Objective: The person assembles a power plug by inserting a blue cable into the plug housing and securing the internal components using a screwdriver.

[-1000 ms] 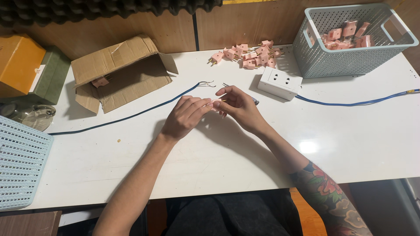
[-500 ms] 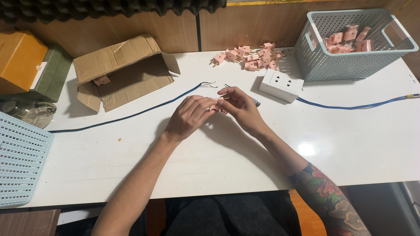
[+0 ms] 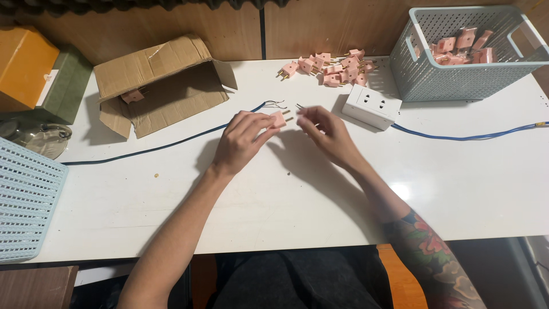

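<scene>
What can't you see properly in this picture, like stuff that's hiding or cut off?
- Pink plug, head view: the left hand covers most of it.
- Right hand, head view: whatever its fingertips pinch is too small to tell.
- Grey basket, head view: its wall hides the lower pink plugs inside.
- Light blue basket: cut off by the left edge.
- Cardboard box: its flap hides the inside.

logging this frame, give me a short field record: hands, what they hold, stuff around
left hand: holds a pink plug at its fingertips
right hand: apart from the left; fingertips pinch a small metal piece, too small to tell
cable: dark cable with bare wire end near the hands
socket: white socket block on a blue cable
loose plugs: pink pile at table's back edge
basket: grey basket with more pink plugs
box: open cardboard box
</scene>
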